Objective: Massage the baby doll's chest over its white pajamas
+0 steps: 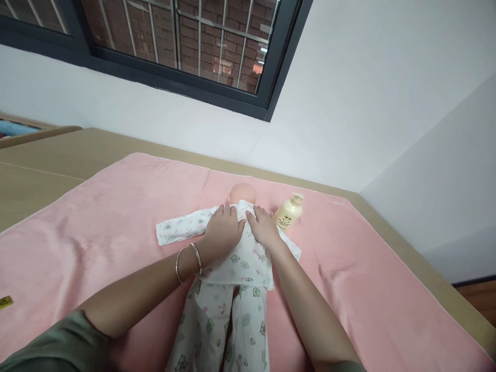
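Note:
A baby doll point(248, 261) in white pajamas with a small green print lies stretched out on a pink blanket point(127, 206). Its smooth bald head point(243, 192) points toward the wall; no face shows. My left hand point(223, 231) rests flat on the shoulder at the left of the doll's top, fingers stretched out. On the other shoulder lies my right hand point(264, 226), also flat, with its thumb toward the middle. The left sleeve point(182, 227) reaches out sideways, while the right one is partly hidden behind my right forearm. A pale yellow pump bottle point(289, 212) stands beside my right hand.
The blanket covers a wooden surface point(50, 150) set against a white wall point(310, 134). Above is a dark-framed window point(174, 85) with bars outside. A small yellow tag point(6, 301) lies at the left edge.

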Action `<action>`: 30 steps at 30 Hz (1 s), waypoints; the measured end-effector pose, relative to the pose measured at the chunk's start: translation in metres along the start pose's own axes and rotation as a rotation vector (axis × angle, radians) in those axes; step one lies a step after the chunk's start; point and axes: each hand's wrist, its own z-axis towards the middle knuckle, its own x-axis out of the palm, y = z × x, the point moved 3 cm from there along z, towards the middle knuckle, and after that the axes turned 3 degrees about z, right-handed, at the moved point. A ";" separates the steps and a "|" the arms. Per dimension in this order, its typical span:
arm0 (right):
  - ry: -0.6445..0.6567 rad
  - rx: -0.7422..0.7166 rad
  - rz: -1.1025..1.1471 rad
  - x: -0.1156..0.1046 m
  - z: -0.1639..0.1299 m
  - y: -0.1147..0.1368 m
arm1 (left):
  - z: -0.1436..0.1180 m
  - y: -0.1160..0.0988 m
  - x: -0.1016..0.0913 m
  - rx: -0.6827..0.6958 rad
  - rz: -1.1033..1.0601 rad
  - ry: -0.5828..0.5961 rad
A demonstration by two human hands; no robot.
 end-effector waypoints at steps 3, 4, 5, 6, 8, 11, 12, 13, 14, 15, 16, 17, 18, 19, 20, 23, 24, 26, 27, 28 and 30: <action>-0.046 -0.033 -0.073 -0.003 -0.006 0.007 | 0.004 0.004 -0.001 0.032 -0.044 0.017; -0.063 -0.043 -0.112 -0.003 -0.009 0.012 | 0.008 0.008 -0.001 0.034 -0.076 0.033; -0.076 -0.053 -0.155 -0.003 -0.014 0.018 | 0.013 0.013 -0.001 0.030 -0.113 0.051; -0.087 -0.061 -0.201 -0.003 -0.019 0.024 | 0.017 0.018 -0.001 0.019 -0.147 0.067; -0.107 -0.074 -0.283 -0.003 -0.029 0.035 | 0.024 0.026 0.000 -0.005 -0.187 0.090; -0.112 -0.102 -0.320 -0.004 -0.033 0.039 | 0.024 0.026 0.001 0.000 -0.155 0.092; -0.100 -0.110 -0.300 -0.005 -0.031 0.036 | 0.021 0.022 0.001 0.012 -0.130 0.083; -0.078 -0.111 -0.264 -0.006 -0.027 0.031 | 0.017 0.017 0.001 0.029 -0.104 0.069; -0.051 -0.106 -0.214 -0.008 -0.022 0.025 | 0.012 0.011 0.000 0.048 -0.078 0.051; -0.024 -0.094 -0.159 -0.009 -0.016 0.019 | 0.007 0.006 -0.001 0.066 -0.056 0.030; -0.001 -0.080 -0.106 -0.010 -0.011 0.013 | 0.002 0.002 -0.001 0.078 -0.039 0.012; 0.016 -0.067 -0.064 -0.011 -0.007 0.009 | -0.001 -0.001 -0.002 0.091 -0.029 0.001; 0.023 -0.060 -0.040 -0.012 -0.005 0.007 | -0.002 -0.003 -0.002 0.106 -0.024 0.000; 0.018 -0.059 -0.042 -0.012 -0.005 0.007 | -0.001 -0.002 -0.002 0.115 -0.029 0.003; 0.005 -0.062 -0.065 -0.012 -0.007 0.009 | 0.001 0.000 -0.002 0.116 -0.044 0.013; -0.032 -0.080 -0.212 -0.011 -0.024 0.027 | 0.015 0.016 0.000 0.057 -0.134 0.068; -0.036 -0.091 -0.262 -0.010 -0.031 0.033 | 0.021 0.021 0.000 0.021 -0.168 0.088; -0.034 -0.111 -0.326 -0.008 -0.041 0.044 | 0.027 0.029 0.001 -0.029 -0.204 0.116; -0.029 -0.114 -0.334 -0.008 -0.044 0.046 | 0.028 0.029 0.001 -0.040 -0.199 0.118; -0.021 -0.111 -0.327 -0.008 -0.043 0.046 | 0.027 0.028 0.000 -0.039 -0.180 0.114; -0.001 -0.090 -0.270 -0.010 -0.036 0.038 | 0.021 0.020 0.000 -0.002 -0.122 0.093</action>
